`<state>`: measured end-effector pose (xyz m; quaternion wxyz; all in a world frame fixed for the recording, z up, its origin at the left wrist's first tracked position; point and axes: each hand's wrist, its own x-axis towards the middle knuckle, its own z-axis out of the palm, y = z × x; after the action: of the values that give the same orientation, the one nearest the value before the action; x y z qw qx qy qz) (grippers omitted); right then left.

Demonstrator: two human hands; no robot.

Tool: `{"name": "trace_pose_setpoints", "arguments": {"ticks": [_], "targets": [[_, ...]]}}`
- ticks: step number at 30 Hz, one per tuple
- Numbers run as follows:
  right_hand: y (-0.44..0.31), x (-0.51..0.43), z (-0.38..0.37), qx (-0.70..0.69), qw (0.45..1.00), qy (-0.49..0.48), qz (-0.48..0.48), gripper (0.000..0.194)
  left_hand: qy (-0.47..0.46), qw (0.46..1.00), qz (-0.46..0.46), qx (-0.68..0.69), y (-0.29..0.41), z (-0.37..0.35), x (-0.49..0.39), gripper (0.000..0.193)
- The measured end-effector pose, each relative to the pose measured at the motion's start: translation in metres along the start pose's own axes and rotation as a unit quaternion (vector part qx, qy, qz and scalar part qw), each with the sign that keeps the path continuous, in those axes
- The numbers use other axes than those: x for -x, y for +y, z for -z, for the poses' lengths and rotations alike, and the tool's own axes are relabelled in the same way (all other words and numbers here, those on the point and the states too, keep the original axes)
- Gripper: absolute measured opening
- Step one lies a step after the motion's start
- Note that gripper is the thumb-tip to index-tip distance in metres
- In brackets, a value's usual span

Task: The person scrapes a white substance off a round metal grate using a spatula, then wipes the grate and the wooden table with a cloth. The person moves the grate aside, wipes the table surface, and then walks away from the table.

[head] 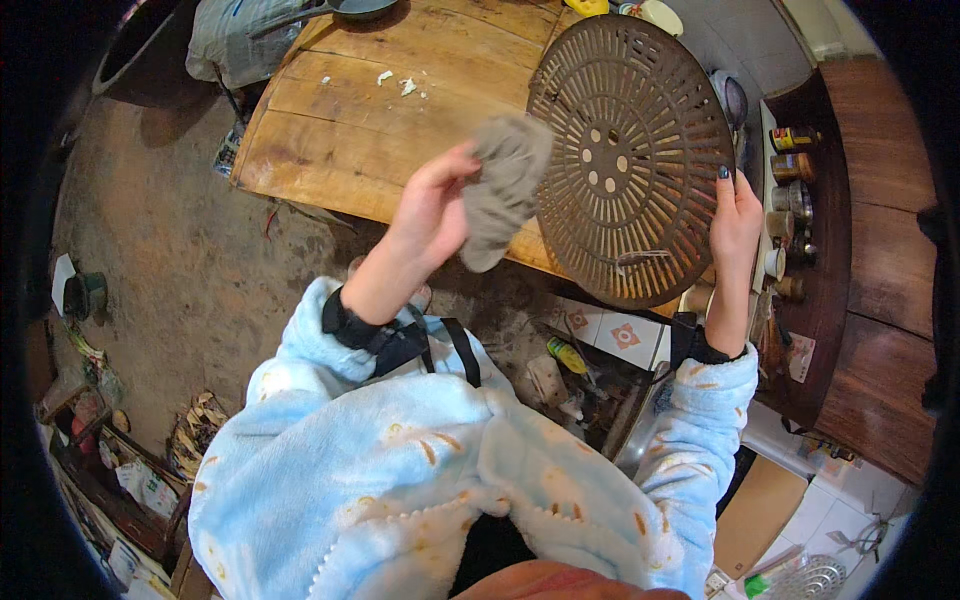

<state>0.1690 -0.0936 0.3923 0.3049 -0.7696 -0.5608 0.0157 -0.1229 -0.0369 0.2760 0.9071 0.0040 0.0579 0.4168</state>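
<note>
My left hand [437, 206] grips a crumpled grey-brown cloth [504, 180], blurred at its edges, just left of a large round slotted cover [634, 187]. The cover is dark brown, with radiating slots and several round holes around its middle. My right hand [736, 229] holds it by the right rim, thumb on the near face, other fingers hidden behind. It is tilted up over the right part of a wooden table [337, 142]. A small handle-like piece [643, 259] shows low on the cover. Whether the cloth touches the cover, I cannot tell.
White scraps [407, 86] lie on the tabletop, and a dark pan [360, 7] sits at its far edge. Jars [791, 169] line a shelf to the right. Below the table are a tiled ledge [626, 334] and a yellow-green bottle [568, 355]. Firewood [196, 431] lies at the lower left.
</note>
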Motion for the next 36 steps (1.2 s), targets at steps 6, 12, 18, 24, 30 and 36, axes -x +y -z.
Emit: {"name": "trace_pose_setpoints", "arguments": {"ticks": [6, 12, 18, 24, 30, 36], "targets": [[-0.014, -0.013, -0.009, -0.042, 0.998, -0.046, -0.014, 0.028, -0.119, 0.945, -0.188, -0.241, -0.057, -0.072, -0.035, 0.041], [-0.016, -0.001, -0.017, -0.102, 0.994, 0.039, -0.029, 0.031, -0.332, 0.561, -0.422, -0.630, -0.111, -0.069, -0.120, 0.046], [-0.014, 0.011, -0.012, -0.148, 0.982, 0.039, -0.114, 0.029, -0.235, 0.639, -0.437, -0.587, -0.151, -0.042, -0.159, 0.050], [-0.013, 0.016, -0.010, -0.200, 0.960, 0.044, -0.191, 0.031, -0.142, 0.649, -0.456, -0.592, -0.185, 0.011, -0.210, 0.038], [-0.010, 0.033, -0.008, -0.178, 0.948, 0.078, -0.251, 0.034, -0.001, 0.610, -0.152, -0.777, -0.166, 0.172, -0.249, 0.037], [-0.014, 0.029, -0.013, -0.153, 0.954, 0.092, -0.241, 0.033, 0.081, 0.375, -0.050, -0.922, -0.109, 0.215, -0.215, 0.016]]}}
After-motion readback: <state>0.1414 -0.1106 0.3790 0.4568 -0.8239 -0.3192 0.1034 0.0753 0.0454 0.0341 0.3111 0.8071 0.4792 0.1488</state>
